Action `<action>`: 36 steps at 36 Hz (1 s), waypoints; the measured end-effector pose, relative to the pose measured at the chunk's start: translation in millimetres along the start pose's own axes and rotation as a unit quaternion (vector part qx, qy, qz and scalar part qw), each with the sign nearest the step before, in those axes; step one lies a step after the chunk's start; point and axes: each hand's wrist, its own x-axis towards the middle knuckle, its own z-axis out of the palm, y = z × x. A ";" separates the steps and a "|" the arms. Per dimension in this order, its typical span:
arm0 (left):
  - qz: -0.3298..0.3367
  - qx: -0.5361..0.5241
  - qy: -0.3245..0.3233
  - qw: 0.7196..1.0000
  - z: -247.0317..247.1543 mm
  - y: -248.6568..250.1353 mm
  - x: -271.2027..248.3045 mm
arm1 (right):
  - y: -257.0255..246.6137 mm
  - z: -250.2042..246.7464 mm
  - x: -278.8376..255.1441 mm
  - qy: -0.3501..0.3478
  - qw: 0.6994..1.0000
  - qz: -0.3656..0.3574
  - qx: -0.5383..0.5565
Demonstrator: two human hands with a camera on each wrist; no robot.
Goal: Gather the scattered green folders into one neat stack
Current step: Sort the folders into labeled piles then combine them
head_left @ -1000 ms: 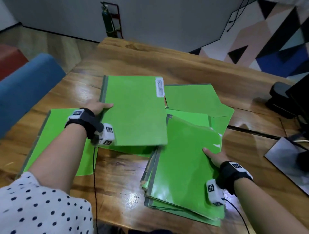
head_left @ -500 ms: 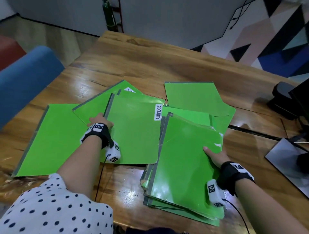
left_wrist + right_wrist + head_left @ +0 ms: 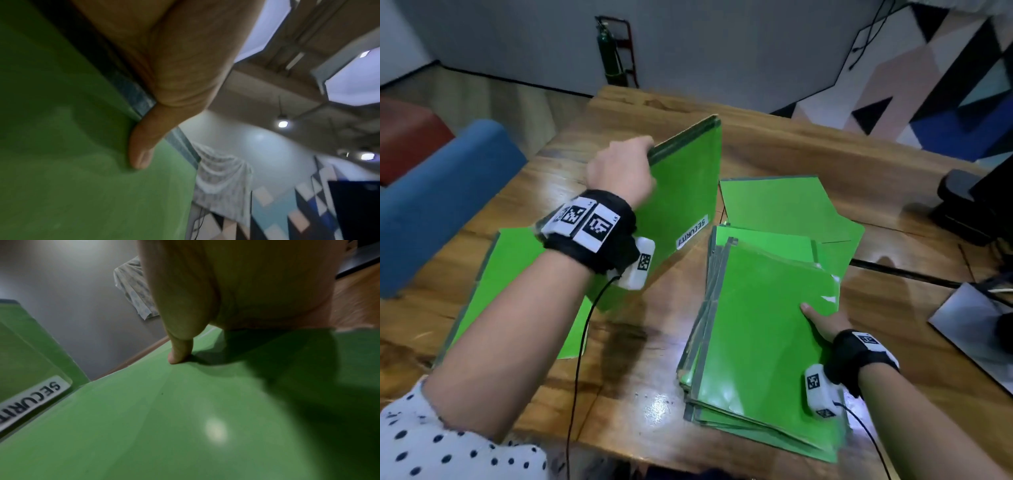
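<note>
My left hand (image 3: 619, 168) grips the top edge of a green folder with a SECURITY label (image 3: 681, 192), holding it on edge above the table; in the left wrist view my thumb (image 3: 144, 146) presses its green face (image 3: 82, 162). My right hand (image 3: 822, 320) holds the right edge of a stack of green folders (image 3: 760, 335) at the front right, the thumb (image 3: 179, 353) lying on the top folder (image 3: 185, 418); its fingers are hidden. Another green folder (image 3: 517, 287) lies flat at the left. Further folders (image 3: 780, 205) lie behind the stack.
The wooden table (image 3: 808, 150) carries a dark monitor base (image 3: 962, 198) and a grey pad (image 3: 976, 325) at the right edge. A blue chair (image 3: 438, 198) stands to the left. A green cylinder (image 3: 607, 54) leans against the far wall.
My left hand has lifted the SECURITY folder from lying flat and tipped it up on edge, higher above the table. The right hand and the stack have stayed put.
</note>
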 end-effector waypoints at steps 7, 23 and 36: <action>0.019 -0.153 -0.094 0.984 -49.6 1.1 5.0 | 2.5 -4.7 -4.0 -0.028 0.997 -0.013 0.065; -0.161 -0.193 -0.337 0.907 124.9 -39.6 -109.0 | 15.1 -18.1 -11.4 -0.106 0.969 -0.033 0.219; -0.137 -0.296 -0.343 0.881 144.5 -16.2 -117.5 | 18.8 -14.4 1.2 -0.125 0.968 -0.041 0.211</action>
